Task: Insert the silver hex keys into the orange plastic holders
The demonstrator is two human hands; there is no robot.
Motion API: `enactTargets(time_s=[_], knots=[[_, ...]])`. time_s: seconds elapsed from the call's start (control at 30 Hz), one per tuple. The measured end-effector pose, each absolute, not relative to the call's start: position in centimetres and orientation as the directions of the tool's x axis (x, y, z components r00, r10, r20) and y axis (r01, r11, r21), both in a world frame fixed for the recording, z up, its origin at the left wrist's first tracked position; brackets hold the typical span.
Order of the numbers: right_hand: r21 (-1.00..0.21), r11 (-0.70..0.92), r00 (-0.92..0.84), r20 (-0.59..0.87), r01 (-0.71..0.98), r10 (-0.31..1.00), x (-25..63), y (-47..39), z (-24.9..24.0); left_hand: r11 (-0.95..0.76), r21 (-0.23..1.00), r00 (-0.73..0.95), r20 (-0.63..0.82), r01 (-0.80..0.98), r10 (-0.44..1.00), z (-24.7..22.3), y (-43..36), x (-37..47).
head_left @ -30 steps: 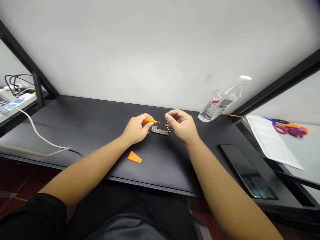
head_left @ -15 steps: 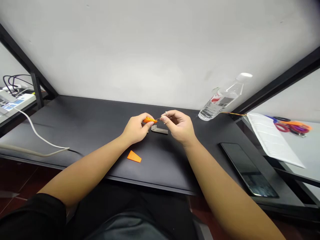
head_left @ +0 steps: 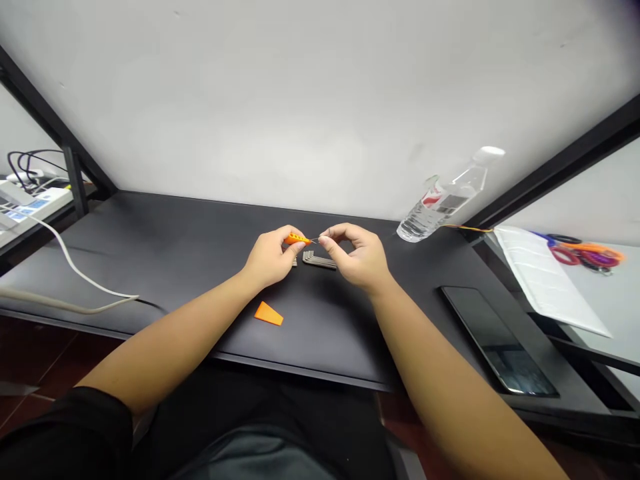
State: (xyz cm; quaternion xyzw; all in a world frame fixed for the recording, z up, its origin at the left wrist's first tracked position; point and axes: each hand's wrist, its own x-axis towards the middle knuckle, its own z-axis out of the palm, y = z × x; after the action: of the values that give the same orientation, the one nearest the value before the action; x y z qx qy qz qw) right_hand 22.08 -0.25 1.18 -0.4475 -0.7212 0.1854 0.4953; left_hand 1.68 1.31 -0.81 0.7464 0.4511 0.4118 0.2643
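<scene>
My left hand (head_left: 271,257) pinches an orange hex key holder (head_left: 299,239) with a row of holes along it. Between thumb and fingertips, my right hand (head_left: 356,255) grips a thin hex key (head_left: 315,240), whose tip is at the holder's right end; whether it sits inside a hole I cannot tell. Several L-shaped hex keys (head_left: 320,261) lie side by side on the black table just below the hands. A few more metal ends show beside my left thumb, mostly hidden by it. Closer to the table's front edge lies a flat orange tapered piece (head_left: 269,313).
A clear water bottle (head_left: 440,203) stands by the wall at the back right. Towards the right edge rests a dark phone (head_left: 499,340). White cables (head_left: 75,267) cross the left side, and a white padded sheet (head_left: 545,280) lies beyond the right edge.
My right hand has shifted very slightly left, and the holder has tilted a little. The loose hex keys and the orange piece stay where they were.
</scene>
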Motion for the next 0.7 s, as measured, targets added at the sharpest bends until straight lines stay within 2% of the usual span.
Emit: enactTargets(time_s=[0.23,0.5,0.57,0.63,0.7], knots=[[-0.626,0.539,-0.242,0.499,0.564,0.832,22.4,0.6,0.4,-0.518,0.696,0.32,0.408,0.497,0.855,-0.6,1.1,1.7],[-0.608,0.604,-0.284,0.543,0.516,0.79,23.3,1.0,1.1,-0.427,0.798,0.303,0.319,0.424,0.898,-0.6,1.3,1.7],[-0.639,0.529,-0.248,0.48,0.558,0.841,23.6,1.3,0.9,-0.414,0.816,0.303,0.308,0.404,0.902,-0.6,1.4,1.7],[-0.672,0.372,-0.172,0.347,0.64,0.922,24.1,1.9,0.3,-0.401,0.827,0.3,0.297,0.395,0.906,-0.7,1.4,1.7],[-0.654,0.192,-0.089,0.187,0.732,0.978,24.8,2.6,-0.4,-0.4,0.829,0.304,0.293,0.391,0.906,-0.8,1.5,1.7]])
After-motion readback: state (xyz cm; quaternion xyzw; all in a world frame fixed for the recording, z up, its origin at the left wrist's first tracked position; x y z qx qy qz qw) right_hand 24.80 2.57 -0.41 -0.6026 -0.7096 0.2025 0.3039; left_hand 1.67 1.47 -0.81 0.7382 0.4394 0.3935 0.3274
